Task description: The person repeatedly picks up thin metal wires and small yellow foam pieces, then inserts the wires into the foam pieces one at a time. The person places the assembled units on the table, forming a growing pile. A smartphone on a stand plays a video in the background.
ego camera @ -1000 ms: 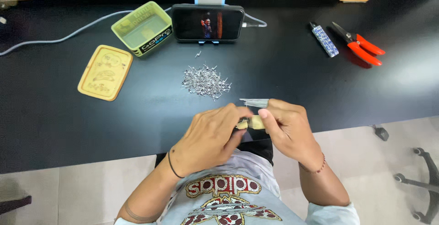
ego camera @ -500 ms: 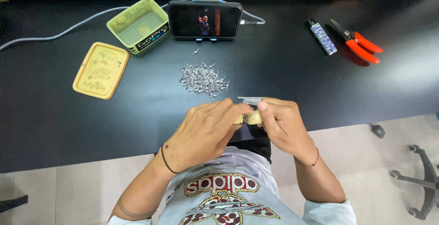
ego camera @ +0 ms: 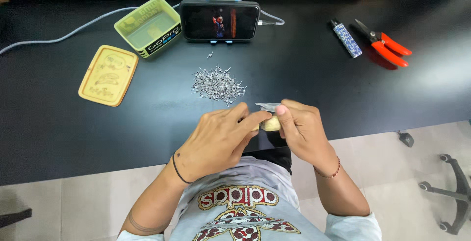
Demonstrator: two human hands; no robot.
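Change: hardly anything had moved since the earlier frame; both hands kept their place at the near table edge, and the view only drifted a little.
Left hand: the left hand (ego camera: 218, 140) had its fingers drawn together, fingertips pinched on the small tan piece (ego camera: 271, 123).
Right hand: the right hand (ego camera: 300, 128) was closed on the same piece from the other side, and it also pinched a thin bundle of metal pins (ego camera: 267, 106) sticking out toward the pile.
Location: the tan piece sat between the two hands, just above the table edge, near the heap of loose pins (ego camera: 217, 83).
Handling: it looked light and small, probably soft enough to dent; best pinched by its sides. The pins seemed stiff, sharp and easy to scatter.
Surface: a black table (ego camera: 73, 138), smooth and matt, carried a green tin (ego camera: 147, 25), its yellow lid (ego camera: 108, 75), a propped phone (ego camera: 219, 21), a small patterned lighter (ego camera: 347, 37) and red-handled cutters (ego camera: 385, 47).
Room: pale floor tiles and a chair base (ego camera: 449, 197) lay at right.
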